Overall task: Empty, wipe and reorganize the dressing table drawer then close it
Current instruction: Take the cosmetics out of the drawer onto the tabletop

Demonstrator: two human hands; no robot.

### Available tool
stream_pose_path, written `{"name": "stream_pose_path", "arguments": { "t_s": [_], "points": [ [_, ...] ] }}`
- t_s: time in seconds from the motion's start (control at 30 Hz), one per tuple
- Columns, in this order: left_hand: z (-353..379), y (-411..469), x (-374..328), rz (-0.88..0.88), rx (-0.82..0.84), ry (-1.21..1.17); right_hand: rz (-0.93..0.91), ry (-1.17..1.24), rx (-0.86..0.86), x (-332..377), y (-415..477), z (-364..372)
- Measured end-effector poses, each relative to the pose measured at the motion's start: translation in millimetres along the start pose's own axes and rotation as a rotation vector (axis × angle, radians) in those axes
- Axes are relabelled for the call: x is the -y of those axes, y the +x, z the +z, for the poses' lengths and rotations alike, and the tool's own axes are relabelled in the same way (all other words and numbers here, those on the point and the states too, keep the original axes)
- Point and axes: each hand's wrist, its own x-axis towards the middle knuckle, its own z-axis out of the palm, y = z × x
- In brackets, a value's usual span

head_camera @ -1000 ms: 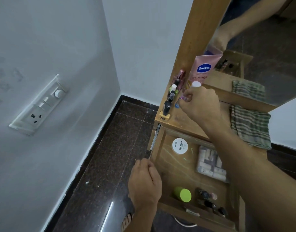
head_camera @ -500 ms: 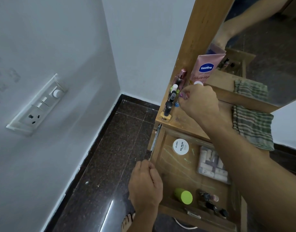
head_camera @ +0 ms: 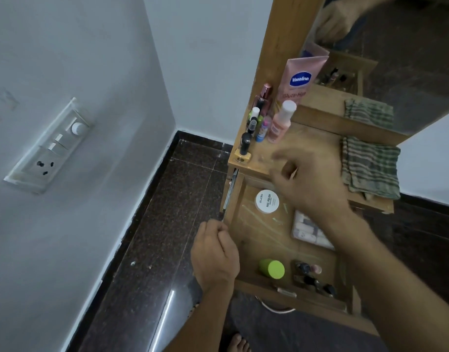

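Observation:
The wooden drawer stands pulled out below the dressing table top. Inside lie a white nail polish remover jar, a clear packet of white rolls, a green-capped bottle and several small dark bottles. My left hand grips the drawer's left edge. My right hand hovers blurred over the drawer's back, fingers loosely spread, holding nothing. On the top's left end stand a pink Vaseline tube, a peach bottle, a small blue-and-pink tube and other small cosmetics.
A striped green cloth lies folded on the table top to the right. The mirror rises behind. A white wall with a switch panel lies to the left, dark tiled floor below. My bare foot shows at the bottom.
My right hand has let go of the small blue-and-pink tube among the cosmetics on the top and drawn back toward the drawer. My left hand stays on the drawer edge.

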Motion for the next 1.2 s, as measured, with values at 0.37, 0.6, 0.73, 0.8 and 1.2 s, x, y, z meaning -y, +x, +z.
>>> {"name": "stream_pose_path", "arguments": {
  "t_s": [0.37, 0.6, 0.73, 0.8, 1.2],
  "points": [
    [-7, 4, -4, -0.048, -0.016, -0.092, 0.086, -0.109, 0.639, -14, -77, 78],
    [-8, 4, -2, -0.048, -0.033, -0.09, 0.134, -0.081, 0.647, 13, -71, 91],
    [-9, 4, -1, -0.031, -0.039, -0.085, 0.104, -0.154, 0.663, 13, -67, 96],
    [-9, 3, -2, -0.033, -0.039, -0.075, 0.095, -0.161, 0.687, 13, -65, 97],
    [-8, 1, -5, -0.028, -0.022, -0.028, 0.008, -0.275, 0.51, -4, -25, 41]
  ]
}}
